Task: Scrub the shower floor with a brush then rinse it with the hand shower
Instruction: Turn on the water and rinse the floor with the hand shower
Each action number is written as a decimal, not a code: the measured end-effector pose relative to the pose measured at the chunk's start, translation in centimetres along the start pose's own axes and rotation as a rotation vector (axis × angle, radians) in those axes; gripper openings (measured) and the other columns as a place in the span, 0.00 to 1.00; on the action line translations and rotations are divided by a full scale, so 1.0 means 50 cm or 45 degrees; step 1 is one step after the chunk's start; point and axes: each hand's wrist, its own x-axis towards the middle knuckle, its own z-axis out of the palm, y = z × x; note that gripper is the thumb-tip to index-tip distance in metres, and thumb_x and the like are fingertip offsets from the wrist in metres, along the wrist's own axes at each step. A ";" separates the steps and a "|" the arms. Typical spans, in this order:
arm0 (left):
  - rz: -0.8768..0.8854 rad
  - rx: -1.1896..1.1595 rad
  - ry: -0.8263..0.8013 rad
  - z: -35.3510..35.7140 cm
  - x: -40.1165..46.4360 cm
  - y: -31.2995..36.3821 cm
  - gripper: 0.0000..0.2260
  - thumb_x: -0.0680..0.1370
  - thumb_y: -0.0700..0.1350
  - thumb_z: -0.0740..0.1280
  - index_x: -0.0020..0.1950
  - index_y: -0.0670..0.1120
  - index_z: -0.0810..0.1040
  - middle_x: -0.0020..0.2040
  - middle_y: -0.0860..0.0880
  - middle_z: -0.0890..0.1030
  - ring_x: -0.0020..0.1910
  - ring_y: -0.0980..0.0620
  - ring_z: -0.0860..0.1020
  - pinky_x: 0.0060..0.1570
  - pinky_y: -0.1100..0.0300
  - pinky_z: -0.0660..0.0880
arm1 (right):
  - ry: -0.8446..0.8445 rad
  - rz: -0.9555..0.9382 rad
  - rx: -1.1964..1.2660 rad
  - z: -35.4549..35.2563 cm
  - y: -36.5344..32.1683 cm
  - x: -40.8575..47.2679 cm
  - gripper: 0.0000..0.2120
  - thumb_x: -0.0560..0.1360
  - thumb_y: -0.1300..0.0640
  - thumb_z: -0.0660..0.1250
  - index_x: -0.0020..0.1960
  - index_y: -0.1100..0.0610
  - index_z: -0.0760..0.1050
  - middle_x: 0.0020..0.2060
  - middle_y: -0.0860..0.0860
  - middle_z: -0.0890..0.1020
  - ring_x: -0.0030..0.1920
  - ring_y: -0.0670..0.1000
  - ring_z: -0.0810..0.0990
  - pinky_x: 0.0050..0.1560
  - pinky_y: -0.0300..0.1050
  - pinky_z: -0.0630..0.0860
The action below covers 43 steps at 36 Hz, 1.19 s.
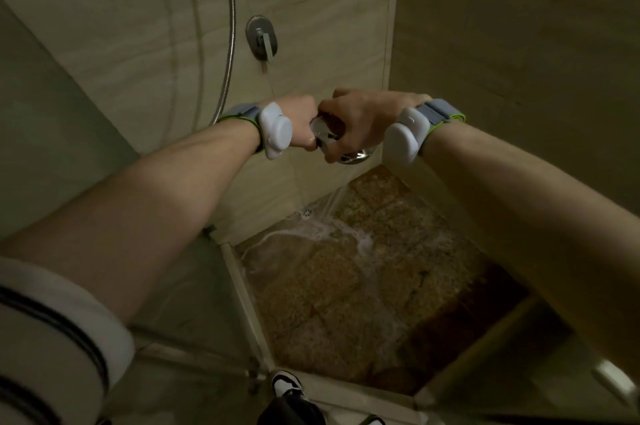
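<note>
Both of my hands hold the chrome hand shower (pixel 355 156) out over the stall. My left hand (pixel 299 123) is closed around its handle. My right hand (pixel 360 123) grips over the top of the round head. A thin spray of water (pixel 334 203) falls from the head onto the brown speckled shower floor (pixel 346 303). White foamy water (pixel 322 230) spreads on the floor near the small round drain (pixel 306 212) at the far wall. The metal hose (pixel 228 43) runs up the wall from my left wrist. No brush is in view.
A chrome mixer valve (pixel 261 38) sits on the beige tiled back wall. A glass panel with a pale frame (pixel 242 286) borders the stall on the left, and a raised sill (pixel 346 393) runs along the front. My black-and-white shoe (pixel 287 386) stands at the sill.
</note>
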 end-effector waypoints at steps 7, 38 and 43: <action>-0.021 -0.158 -0.035 0.015 -0.005 0.010 0.15 0.70 0.39 0.72 0.29 0.43 0.68 0.27 0.48 0.70 0.25 0.49 0.67 0.28 0.59 0.62 | 0.001 -0.029 0.038 -0.003 0.010 -0.009 0.20 0.69 0.39 0.75 0.54 0.48 0.77 0.42 0.44 0.74 0.40 0.47 0.75 0.33 0.40 0.67; -0.203 -0.725 -0.052 0.027 -0.015 0.039 0.10 0.73 0.39 0.74 0.34 0.44 0.76 0.28 0.45 0.74 0.25 0.49 0.71 0.27 0.61 0.69 | -0.086 0.168 -0.026 -0.061 0.006 -0.033 0.32 0.68 0.39 0.76 0.65 0.56 0.78 0.55 0.55 0.84 0.54 0.60 0.82 0.56 0.59 0.79; -0.183 -0.721 -0.004 0.019 -0.018 0.046 0.14 0.74 0.38 0.72 0.31 0.46 0.75 0.25 0.47 0.73 0.18 0.56 0.69 0.19 0.68 0.65 | -0.039 0.171 -0.047 -0.070 0.002 -0.037 0.31 0.69 0.42 0.76 0.65 0.58 0.78 0.55 0.57 0.84 0.54 0.61 0.81 0.55 0.59 0.79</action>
